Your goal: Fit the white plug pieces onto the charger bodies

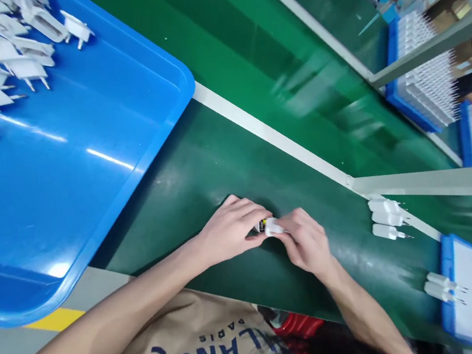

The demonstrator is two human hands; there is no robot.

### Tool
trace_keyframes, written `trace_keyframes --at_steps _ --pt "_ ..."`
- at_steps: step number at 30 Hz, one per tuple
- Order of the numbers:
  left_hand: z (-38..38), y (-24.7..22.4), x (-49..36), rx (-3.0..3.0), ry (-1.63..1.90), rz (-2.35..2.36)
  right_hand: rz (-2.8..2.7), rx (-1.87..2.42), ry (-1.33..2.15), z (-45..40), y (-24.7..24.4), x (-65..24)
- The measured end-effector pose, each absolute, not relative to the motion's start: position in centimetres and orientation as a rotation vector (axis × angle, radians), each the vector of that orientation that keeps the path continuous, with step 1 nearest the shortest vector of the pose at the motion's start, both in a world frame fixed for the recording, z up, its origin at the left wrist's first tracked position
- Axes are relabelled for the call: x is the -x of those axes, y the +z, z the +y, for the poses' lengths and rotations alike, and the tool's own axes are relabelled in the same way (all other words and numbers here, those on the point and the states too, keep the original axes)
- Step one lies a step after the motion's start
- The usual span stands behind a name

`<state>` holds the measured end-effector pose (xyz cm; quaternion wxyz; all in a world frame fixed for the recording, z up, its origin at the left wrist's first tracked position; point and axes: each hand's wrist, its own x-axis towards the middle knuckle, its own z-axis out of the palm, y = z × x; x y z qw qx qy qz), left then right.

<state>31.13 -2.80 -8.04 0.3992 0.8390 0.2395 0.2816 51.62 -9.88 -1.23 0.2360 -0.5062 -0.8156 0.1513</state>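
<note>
Low over the green bench, my two hands meet at one small charger. My left hand [235, 228] pinches its left end, where a black and yellow inner part [262, 225] shows between the fingers. At the other end, my right hand [306, 238] grips a white plug piece [273, 227] with thumb and fingers. The fingers hide much of both pieces, so I cannot tell whether they are fully joined. To the right, several white plug chargers [385, 218] lie side by side with their pins pointing right.
A large blue tray [133, 201] at the left holds a heap of white plug housings [0, 52]. Metal posts [418, 183] and a white strip [268, 125] cross the green bench [183, 179]. More white chargers [441, 287] rest by a blue-edged tray [451, 293]. Another person's arm shows far right.
</note>
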Motion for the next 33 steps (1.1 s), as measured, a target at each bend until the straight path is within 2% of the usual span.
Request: trace_keyframes --at_steps 3,5,8,12,19,33 --pt "-2.8 -8.0 -31.0 -2.132 0.727 0.585 -1.958 1.478 0.382 -10.8 0.2 -53.1" --pt "-2.7 -7.9 -30.9 -2.13 0.711 0.586 -1.823 1.513 0.482 -11.0 0.3 -54.1" --pt "-2.7 -7.5 -31.0 -2.119 0.67 0.607 -1.647 1.517 0.715 -10.7 -1.9 -55.1" --pt "-2.6 -6.9 -31.1 -2.118 0.582 0.616 -1.377 1.505 0.825 -10.6 -6.1 -55.5" --pt "-2.7 -6.6 -31.3 -2.192 0.514 0.625 -1.135 1.097 1.174 -11.0 -7.6 -57.0" --pt "-2.0 -3.6 -30.9 -1.995 0.419 0.592 -1.103 1.143 1.188 -11.1 -7.2 -56.8"
